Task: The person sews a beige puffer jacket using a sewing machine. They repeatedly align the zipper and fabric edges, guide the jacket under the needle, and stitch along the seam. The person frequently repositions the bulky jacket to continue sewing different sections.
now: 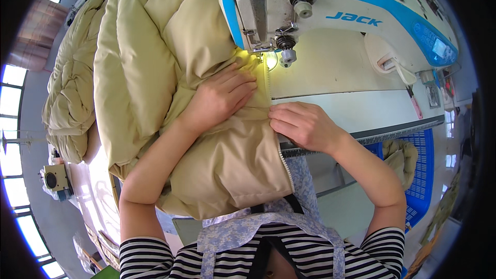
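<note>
A puffy beige padded jacket (227, 168) lies across the sewing machine (320, 0) bed and hangs over the front edge toward me. Along its right edge runs a pale zipper (285, 168), which leads up under the lit needle area. My left hand (223, 95) rests flat on the fabric just below and left of the needle, fingers stretched out and pressing down. Nearer to me, my right hand (304, 124) pinches the zipper edge of the jacket between thumb and fingers. The thumb is mostly hidden. The needle tip and presser foot are hard to make out.
A ruler strip (361, 137) runs along the table's front edge. On the right, a small tool with a pink handle (416, 106) lies on the table. Below stands a blue plastic basket (421, 175) with beige fabric (400, 163). More padded fabric (70, 98) is heaped at left.
</note>
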`<state>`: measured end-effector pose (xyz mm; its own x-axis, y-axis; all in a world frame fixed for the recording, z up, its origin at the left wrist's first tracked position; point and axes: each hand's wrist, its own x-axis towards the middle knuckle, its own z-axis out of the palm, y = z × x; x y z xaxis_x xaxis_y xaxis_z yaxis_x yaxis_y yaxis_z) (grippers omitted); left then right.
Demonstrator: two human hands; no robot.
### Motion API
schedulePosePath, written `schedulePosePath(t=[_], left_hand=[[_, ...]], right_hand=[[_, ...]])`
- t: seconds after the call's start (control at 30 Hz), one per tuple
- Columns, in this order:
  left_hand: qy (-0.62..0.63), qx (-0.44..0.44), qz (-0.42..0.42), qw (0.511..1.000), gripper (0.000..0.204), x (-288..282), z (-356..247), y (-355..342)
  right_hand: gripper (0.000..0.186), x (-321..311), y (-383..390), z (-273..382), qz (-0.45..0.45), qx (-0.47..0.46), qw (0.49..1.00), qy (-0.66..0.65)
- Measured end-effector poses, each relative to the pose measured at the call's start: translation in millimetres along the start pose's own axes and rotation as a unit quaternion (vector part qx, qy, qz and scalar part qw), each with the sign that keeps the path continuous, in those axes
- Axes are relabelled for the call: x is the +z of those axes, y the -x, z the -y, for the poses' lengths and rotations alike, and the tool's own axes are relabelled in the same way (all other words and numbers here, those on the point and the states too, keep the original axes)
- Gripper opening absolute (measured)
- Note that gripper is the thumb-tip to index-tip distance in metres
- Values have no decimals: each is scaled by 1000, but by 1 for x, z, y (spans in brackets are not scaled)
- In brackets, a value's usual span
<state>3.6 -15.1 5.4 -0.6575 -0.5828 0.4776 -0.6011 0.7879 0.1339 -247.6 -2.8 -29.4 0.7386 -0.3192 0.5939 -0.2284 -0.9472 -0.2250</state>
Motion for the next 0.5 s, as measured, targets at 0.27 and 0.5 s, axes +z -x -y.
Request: schedulePosePath(t=[0.27, 0.5], left_hand=[[-29, -62, 16, 998, 22, 10, -2, 6], [-45, -64, 3, 997, 24, 12, -4, 4]], right_hand=[[14, -7, 3, -1, 3, 28, 1000, 5], [19, -10, 3, -4, 16, 33, 999, 1]])
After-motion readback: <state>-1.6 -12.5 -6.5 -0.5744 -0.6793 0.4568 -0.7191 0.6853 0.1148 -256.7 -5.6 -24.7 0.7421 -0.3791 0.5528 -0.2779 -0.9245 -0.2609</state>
